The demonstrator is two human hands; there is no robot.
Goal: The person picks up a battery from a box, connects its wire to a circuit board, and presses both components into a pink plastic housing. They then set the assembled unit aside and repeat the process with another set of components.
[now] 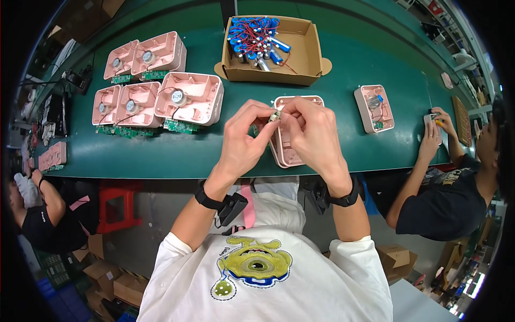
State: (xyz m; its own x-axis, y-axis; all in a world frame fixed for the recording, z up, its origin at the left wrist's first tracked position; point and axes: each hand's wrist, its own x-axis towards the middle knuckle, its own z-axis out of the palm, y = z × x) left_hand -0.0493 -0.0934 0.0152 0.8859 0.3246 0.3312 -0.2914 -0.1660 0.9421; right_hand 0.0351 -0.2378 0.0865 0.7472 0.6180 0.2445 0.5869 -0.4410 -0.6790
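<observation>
My left hand and my right hand meet over the near side of the table. Both pinch a small pale, greenish part between thumb and fingertips; it is too small to name exactly. Right below them lies an open pink plastic housing, mostly covered by my hands. Further left stand several more pink housings, each with a round speaker and thin wires. Green circuit boards stick out at their near edges.
A cardboard box of blue battery cells with red leads stands at the back. Another pink housing with a blue battery sits to the right. One co-worker handles a housing at far right; another sits at far left.
</observation>
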